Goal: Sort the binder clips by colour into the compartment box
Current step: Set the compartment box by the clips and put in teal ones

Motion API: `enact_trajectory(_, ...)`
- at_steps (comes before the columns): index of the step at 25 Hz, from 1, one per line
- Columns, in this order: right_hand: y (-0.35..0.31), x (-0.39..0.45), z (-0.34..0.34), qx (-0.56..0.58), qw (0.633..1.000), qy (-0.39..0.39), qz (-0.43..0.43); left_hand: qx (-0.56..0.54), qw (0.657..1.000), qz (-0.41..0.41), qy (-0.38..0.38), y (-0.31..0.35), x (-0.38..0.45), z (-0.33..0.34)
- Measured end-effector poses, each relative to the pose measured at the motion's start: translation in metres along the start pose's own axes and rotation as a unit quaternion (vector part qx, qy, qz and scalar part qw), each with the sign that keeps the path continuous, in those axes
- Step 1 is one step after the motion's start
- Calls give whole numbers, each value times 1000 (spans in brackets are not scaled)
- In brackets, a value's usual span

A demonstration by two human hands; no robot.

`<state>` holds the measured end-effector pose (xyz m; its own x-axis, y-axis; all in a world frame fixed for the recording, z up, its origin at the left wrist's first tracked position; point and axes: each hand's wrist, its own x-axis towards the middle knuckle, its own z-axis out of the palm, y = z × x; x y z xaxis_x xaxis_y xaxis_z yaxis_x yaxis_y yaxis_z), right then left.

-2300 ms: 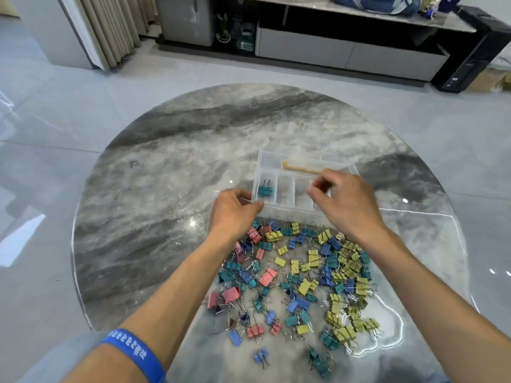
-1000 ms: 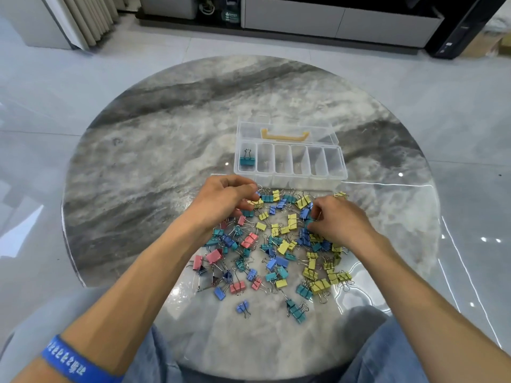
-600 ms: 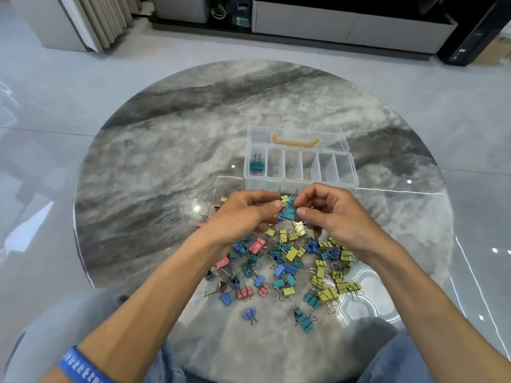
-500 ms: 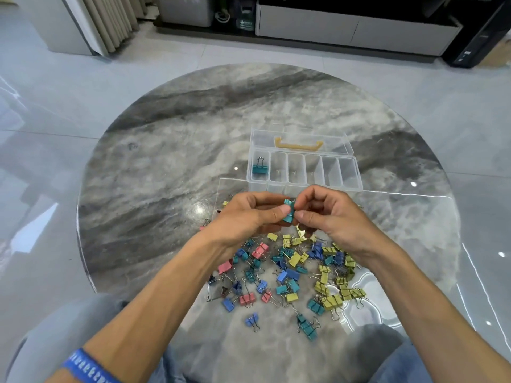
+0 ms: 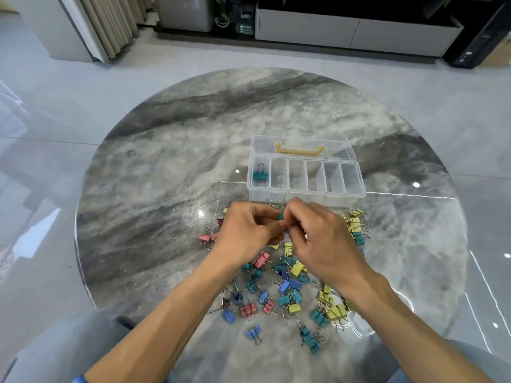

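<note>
fingers: both hands' fingers curl in and pinch one teal clip [image 5: 281, 217] between them, left hand [image 5: 247, 233] and right hand [image 5: 322, 239] touching over the pile
pile: mixed binder clips [image 5: 287, 288] near the bench's [image 5: 166, 189] front edge
box: compartment box [image 5: 304, 176] just behind the hands, lid open
sorted: teal binder clip [image 5: 260, 174] in the leftmost compartment
</note>
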<state>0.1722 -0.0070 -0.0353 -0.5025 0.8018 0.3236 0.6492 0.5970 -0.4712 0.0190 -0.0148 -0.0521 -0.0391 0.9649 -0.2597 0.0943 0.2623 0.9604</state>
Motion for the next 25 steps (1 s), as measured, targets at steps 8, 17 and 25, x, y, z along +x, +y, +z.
enact_trajectory(8,23,16,-34,558,795,-9,237,-233,960,-72,-136,26,-4,-6)
enact_trajectory(17,15,10,-23,417,881,44,221,-182,981,-54,28,20,-3,4)
enact_trajectory(25,14,24,-23,390,886,34,249,-211,971,-90,73,26,4,0)
